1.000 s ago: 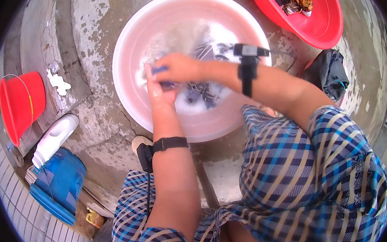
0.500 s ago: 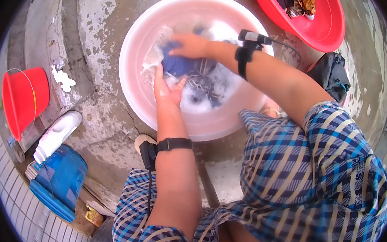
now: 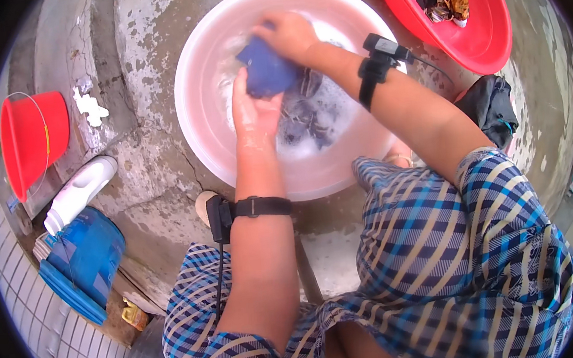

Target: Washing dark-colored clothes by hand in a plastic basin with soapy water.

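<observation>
A blue cloth (image 3: pixel 268 67) is bunched between my hands above soapy water in a large pale pink basin (image 3: pixel 192 129). From below, my left hand (image 3: pixel 256 114) cups the cloth, thumb up along its left side. My right hand (image 3: pixel 292 36) grips its upper edge, fingers bent over it. Beneath them a dark, patterned garment (image 3: pixel 305 113) lies half sunk in white suds (image 3: pixel 297 146). The cloth and the right hand's own back hide part of the right fingertips.
At the upper right stands a red basin (image 3: pixel 487 35) with dark and brown clothes inside. Below it lies a black bag-like item (image 3: pixel 488 110). To the left are a red bucket (image 3: pixel 37 134), a white bottle (image 3: pixel 82 188) and a blue container (image 3: pixel 94 251) on worn concrete.
Both hands have raised the blue cloth out of the suds, and it looks more bunched. My right hand has moved up and slightly right.
</observation>
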`<state>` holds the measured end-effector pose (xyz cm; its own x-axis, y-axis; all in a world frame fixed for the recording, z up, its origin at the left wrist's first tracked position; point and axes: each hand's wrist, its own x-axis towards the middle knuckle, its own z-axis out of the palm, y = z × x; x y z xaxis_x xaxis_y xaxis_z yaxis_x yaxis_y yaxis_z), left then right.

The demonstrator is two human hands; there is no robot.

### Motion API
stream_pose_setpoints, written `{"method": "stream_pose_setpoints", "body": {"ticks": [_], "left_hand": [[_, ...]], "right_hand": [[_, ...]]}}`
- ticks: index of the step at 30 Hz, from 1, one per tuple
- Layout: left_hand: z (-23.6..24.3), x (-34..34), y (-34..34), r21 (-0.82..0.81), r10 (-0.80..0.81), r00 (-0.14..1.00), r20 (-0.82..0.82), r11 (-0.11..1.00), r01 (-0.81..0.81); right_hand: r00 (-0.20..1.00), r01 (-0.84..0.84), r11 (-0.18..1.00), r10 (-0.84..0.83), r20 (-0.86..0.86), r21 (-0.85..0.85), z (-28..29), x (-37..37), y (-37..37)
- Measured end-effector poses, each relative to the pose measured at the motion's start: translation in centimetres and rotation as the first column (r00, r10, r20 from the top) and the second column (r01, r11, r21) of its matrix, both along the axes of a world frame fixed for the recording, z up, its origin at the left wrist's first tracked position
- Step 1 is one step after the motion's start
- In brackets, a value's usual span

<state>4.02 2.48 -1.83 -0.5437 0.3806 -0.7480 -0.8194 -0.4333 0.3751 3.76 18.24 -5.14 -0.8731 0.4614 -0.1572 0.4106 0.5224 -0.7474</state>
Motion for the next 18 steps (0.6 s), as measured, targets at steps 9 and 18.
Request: {"method": "stream_pose_setpoints", "body": {"ticks": [9, 18], "left_hand": [[-2.5, -2.9, -5.9, 0.062, -0.249, 0.968, 0.028, 0.967, 0.247], [-0.3, 0.0, -1.0, -0.130, -0.135, 0.991, 0.013, 0.982, 0.135]], "right_hand": [[0.885, -0.465, 0.763, 0.380, -0.270, -0.449, 6.0, 3.2, -9.0], [0.976, -0.138, 0.988, 0.123, 0.181, 0.074, 0.9, -0.2, -0.7]]}}
